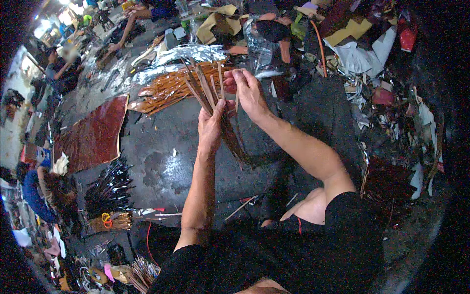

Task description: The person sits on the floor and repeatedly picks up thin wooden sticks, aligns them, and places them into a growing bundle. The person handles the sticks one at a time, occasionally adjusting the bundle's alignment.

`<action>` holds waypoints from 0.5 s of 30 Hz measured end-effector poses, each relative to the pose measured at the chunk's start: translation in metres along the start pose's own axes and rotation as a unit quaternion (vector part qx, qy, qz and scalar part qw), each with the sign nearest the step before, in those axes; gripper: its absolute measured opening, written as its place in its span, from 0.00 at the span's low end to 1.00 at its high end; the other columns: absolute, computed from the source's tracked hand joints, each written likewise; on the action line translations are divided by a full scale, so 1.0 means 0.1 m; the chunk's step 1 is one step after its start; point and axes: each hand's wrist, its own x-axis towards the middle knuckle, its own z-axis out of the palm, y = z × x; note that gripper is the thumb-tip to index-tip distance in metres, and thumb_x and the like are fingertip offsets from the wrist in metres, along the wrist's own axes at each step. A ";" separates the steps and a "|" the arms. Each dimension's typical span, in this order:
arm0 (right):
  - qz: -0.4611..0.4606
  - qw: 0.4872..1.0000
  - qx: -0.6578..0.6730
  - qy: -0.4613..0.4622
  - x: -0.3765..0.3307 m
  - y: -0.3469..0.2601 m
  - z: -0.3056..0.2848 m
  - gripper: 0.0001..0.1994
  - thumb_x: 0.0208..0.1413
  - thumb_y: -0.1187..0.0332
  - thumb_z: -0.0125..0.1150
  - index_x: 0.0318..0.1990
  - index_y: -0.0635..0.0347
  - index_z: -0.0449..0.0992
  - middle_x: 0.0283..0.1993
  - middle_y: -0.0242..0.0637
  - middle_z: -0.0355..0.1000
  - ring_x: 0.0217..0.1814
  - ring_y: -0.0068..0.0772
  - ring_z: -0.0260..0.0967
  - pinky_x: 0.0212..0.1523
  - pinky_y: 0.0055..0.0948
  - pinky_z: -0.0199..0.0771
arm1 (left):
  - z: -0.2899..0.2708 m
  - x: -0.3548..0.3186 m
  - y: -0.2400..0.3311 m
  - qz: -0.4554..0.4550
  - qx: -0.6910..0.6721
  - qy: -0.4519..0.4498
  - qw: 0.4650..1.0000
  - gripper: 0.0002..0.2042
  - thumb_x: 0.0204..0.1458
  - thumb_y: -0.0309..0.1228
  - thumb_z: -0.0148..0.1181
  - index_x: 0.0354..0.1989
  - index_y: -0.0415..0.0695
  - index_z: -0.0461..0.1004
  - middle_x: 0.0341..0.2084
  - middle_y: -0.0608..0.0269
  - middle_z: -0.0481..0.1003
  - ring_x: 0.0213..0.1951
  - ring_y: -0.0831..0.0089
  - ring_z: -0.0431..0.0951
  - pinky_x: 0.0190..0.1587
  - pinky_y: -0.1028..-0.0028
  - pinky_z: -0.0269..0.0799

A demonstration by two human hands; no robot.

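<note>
My left hand [210, 128] is closed round a loose bundle of long, narrow brown strips [232, 141], which look like leather. Their upper ends fan out above my thumb, and the lower ends hang down to the right over the dark work surface [169, 147]. Just right of the bundle's top, my right hand [250, 95] has its thumb and fingers pinched together on a thin brown strip [237, 103]. Part of that strip is hidden behind the fingers. Beyond both hands lies a wide pile of shiny orange-brown strips [166, 90].
Silvery strips [188, 54] lie behind the orange-brown pile. A dark red sheet [93, 134] and a bunch of black strips [110, 186] are at left, with orange-handled scissors [106, 220] nearby. Scraps [387, 103] heap up at right. Other people [63, 71] sit at far left.
</note>
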 end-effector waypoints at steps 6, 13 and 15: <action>-0.266 0.929 -0.238 0.100 0.13 0.09 0.21 0.12 0.63 0.61 0.48 0.37 0.60 0.71 0.30 0.28 0.68 0.28 0.20 0.61 0.34 0.21 0.65 | 0.07 0.00 0.11 0.036 0.032 -0.016 0.999 0.12 0.58 0.35 0.53 0.42 0.38 0.71 0.33 0.60 0.77 0.36 0.73 0.77 0.41 0.71 0.73; -0.005 0.998 0.057 -0.002 0.07 -0.37 -0.03 0.12 0.63 0.60 0.47 0.38 0.59 0.70 0.23 0.28 0.66 0.22 0.17 0.61 0.28 0.21 0.65 | -0.32 0.01 0.33 0.011 0.039 0.028 0.999 0.14 0.59 0.35 0.52 0.48 0.39 0.68 0.32 0.62 0.75 0.33 0.76 0.76 0.35 0.78 0.72; -0.174 0.982 -0.043 -0.053 0.04 -0.15 0.11 0.09 0.60 0.63 0.53 0.39 0.60 0.70 0.24 0.26 0.65 0.25 0.13 0.62 0.25 0.17 0.65 | -0.24 -0.02 0.28 0.033 0.045 0.016 0.998 0.16 0.59 0.36 0.52 0.51 0.40 0.65 0.33 0.62 0.75 0.33 0.76 0.75 0.34 0.78 0.72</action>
